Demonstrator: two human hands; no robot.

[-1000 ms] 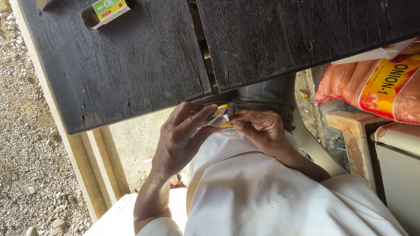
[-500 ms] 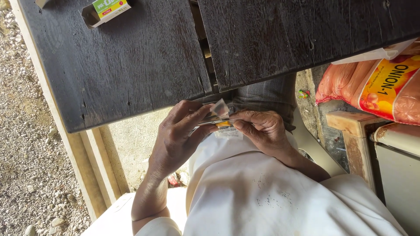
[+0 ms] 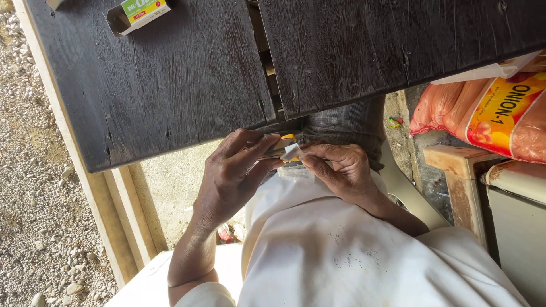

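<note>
From the head view I saw both hands meeting just below the near edge of the dark wooden table, over the lap. My left hand was curled around a small flat object with a yellow-orange part, thumb and fingers closed on its left end. My right hand pinched a small white wrapper or paper piece between thumb and forefinger, right at the object's right end. What the object was I could not tell; the fingers hid most of it.

Its long axis ran roughly left to right, bridging the two hands, so each hand touched one end and neither was nearer than the other. It sat close to the body, well apart from the open green-and-white carton at the table's far left. A mesh sack of onions lay to the right, beyond the table edge.
</note>
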